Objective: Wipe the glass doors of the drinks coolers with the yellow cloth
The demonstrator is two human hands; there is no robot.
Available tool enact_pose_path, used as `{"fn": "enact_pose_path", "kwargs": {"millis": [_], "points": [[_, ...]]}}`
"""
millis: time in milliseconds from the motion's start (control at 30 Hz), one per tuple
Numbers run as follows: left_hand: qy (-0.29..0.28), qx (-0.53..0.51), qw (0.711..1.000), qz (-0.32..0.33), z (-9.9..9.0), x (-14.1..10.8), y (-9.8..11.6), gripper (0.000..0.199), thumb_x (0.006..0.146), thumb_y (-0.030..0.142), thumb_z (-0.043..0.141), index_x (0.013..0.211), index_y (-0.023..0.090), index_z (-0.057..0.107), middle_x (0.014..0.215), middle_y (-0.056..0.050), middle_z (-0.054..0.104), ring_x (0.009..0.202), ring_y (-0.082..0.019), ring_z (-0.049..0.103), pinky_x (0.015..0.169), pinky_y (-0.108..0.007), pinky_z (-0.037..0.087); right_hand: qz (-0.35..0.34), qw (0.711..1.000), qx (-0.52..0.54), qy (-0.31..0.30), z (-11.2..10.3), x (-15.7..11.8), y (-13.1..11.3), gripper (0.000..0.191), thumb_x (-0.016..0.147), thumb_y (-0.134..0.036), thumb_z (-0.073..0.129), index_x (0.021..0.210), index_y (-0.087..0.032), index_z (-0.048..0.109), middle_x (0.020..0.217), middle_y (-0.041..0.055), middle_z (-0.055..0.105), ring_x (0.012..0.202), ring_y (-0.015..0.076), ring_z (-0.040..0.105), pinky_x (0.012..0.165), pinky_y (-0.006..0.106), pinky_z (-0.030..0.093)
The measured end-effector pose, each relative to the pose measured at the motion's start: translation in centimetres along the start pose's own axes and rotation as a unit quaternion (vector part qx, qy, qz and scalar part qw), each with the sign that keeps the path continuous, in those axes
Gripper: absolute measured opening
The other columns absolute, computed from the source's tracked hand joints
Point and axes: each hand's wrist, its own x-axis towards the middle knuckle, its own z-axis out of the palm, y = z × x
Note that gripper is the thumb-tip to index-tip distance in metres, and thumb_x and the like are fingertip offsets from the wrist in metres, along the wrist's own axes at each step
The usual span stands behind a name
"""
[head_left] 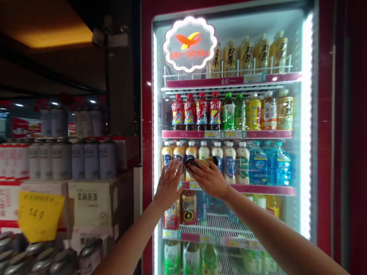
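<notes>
My right hand [208, 177] is closed around a black and yellow cylinder-shaped container [211, 159], which lies nearly level with a dark round end pointing left. Fingers cover much of it, so its exact kind is hidden. Just left of it, my left hand [169, 187] is raised with its fingers spread and holds nothing that I can see. Both hands are in front of the lit drinks fridge [226, 189], at the height of its third shelf. Behind them stand milky drink bottles with white caps [229, 162] and orange-labelled bottles [167, 152].
Upper shelves hold red-capped tea bottles [202, 110] and pale yellow bottles [246, 55]. Blue bottles [282, 164] stand at the right, energy drink bottles [188, 208] below. To the left are stacked cartons [90, 202], cans [107, 158] and a yellow price sign [40, 215].
</notes>
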Motion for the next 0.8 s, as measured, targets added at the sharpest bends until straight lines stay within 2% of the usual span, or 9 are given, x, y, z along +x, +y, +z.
{"fn": "enact_pose_path", "kwargs": {"millis": [100, 233, 300, 333, 400, 533, 633, 700, 800], "points": [[-0.026, 0.002, 1.0, 0.013, -1.1, -0.5, -0.8, 0.094, 0.093, 0.036, 0.061, 0.164, 0.019, 0.001, 0.168, -0.014, 0.024, 0.157, -0.029, 0.02, 0.128, -0.055, 0.02, 0.013, 1.0, -0.012, 0.004, -1.3, -0.9, 2.6, 0.047, 0.099, -0.028, 0.05, 0.146, -0.031, 0.053, 0.148, -0.0012, 0.06, 0.14, 0.0242, 0.047, 0.112, 0.044, 0.031], [-0.043, 0.011, 0.999, 0.02, -2.0, -0.9, -2.4, 0.094, 0.091, 0.034, 0.065, 0.164, 0.022, 0.007, 0.166, -0.011, 0.03, 0.156, -0.028, 0.022, 0.127, -0.055, 0.021, 0.192, 0.978, -0.047, 0.07, -3.2, 3.4, 8.3, 0.052, 0.099, -0.025, 0.049, 0.15, -0.028, 0.05, 0.152, 0.0048, 0.056, 0.142, 0.0319, 0.043, 0.109, 0.049, 0.033], [-0.045, 0.018, 0.999, 0.01, -2.2, -1.2, -3.3, 0.093, 0.09, 0.033, 0.066, 0.164, 0.023, 0.01, 0.166, -0.011, 0.031, 0.156, -0.028, 0.023, 0.127, -0.055, 0.024, 0.26, 0.958, -0.055, 0.112, -3.1, 6.0, 9.0, 0.052, 0.099, -0.025, 0.047, 0.15, -0.026, 0.05, 0.152, 0.0065, 0.056, 0.143, 0.0347, 0.043, 0.109, 0.053, 0.032], [-0.045, 0.02, 0.999, 0.003, -2.3, -1.3, -3.7, 0.093, 0.09, 0.033, 0.067, 0.164, 0.023, 0.011, 0.166, -0.011, 0.03, 0.156, -0.029, 0.023, 0.126, -0.056, 0.024, 0.269, 0.954, -0.055, 0.12, -2.8, 6.9, 8.5, 0.051, 0.099, -0.025, 0.047, 0.151, -0.026, 0.05, 0.152, 0.0066, 0.056, 0.143, 0.035, 0.042, 0.109, 0.054, 0.032], [-0.044, 0.024, 0.999, -0.012, -2.5, -1.6, -4.4, 0.095, 0.089, 0.035, 0.069, 0.164, 0.022, 0.011, 0.167, -0.013, 0.028, 0.156, -0.031, 0.022, 0.126, -0.06, 0.021, 0.236, 0.965, -0.044, 0.101, -1.6, 7.4, 5.9, 0.052, 0.1, -0.025, 0.047, 0.152, -0.028, 0.047, 0.152, 0.0055, 0.056, 0.143, 0.0337, 0.042, 0.11, 0.055, 0.031], [-0.048, 0.022, 0.999, -0.001, -3.3, -1.9, -5.3, 0.097, 0.089, 0.034, 0.069, 0.164, 0.019, 0.009, 0.167, -0.015, 0.025, 0.157, -0.03, 0.018, 0.128, -0.06, 0.015, 0.056, 0.998, 0.003, 0.009, 0.9, 4.5, -0.8, 0.056, 0.099, -0.025, 0.052, 0.154, -0.034, 0.043, 0.152, 0.0003, 0.056, 0.145, 0.0272, 0.04, 0.115, 0.05, 0.03], [-0.052, 0.012, 0.998, 0.025, -4.2, -1.8, -5.9, 0.093, 0.09, 0.033, 0.066, 0.164, 0.019, 0.012, 0.167, -0.013, 0.027, 0.158, -0.027, 0.015, 0.129, -0.058, 0.008, -0.041, 0.998, 0.024, -0.041, 1.0, 2.7, -2.3, 0.055, 0.1, -0.025, 0.053, 0.153, -0.035, 0.044, 0.153, -0.0029, 0.055, 0.145, 0.0233, 0.041, 0.116, 0.047, 0.032], [-0.046, 0.01, 0.999, 0.017, -4.8, -1.7, -6.5, 0.09, 0.091, 0.033, 0.066, 0.163, 0.018, 0.014, 0.168, -0.014, 0.025, 0.158, -0.028, 0.013, 0.129, -0.058, 0.006, -0.03, 0.998, 0.02, -0.047, 0.4, 3.3, -1.3, 0.053, 0.101, -0.025, 0.051, 0.152, -0.035, 0.044, 0.152, -0.0029, 0.055, 0.145, 0.0231, 0.041, 0.115, 0.046, 0.032], [-0.039, 0.006, 0.999, -0.005, -5.3, -2.0, -7.9, 0.091, 0.09, 0.033, 0.067, 0.163, 0.018, 0.015, 0.169, -0.014, 0.022, 0.158, -0.029, 0.012, 0.129, -0.059, 0.006, 0.116, 0.993, -0.01, -0.005, -0.1, 6.6, 0.3, 0.053, 0.102, -0.024, 0.048, 0.154, -0.032, 0.043, 0.153, 0.0019, 0.055, 0.146, 0.0281, 0.04, 0.114, 0.05, 0.032]]}}
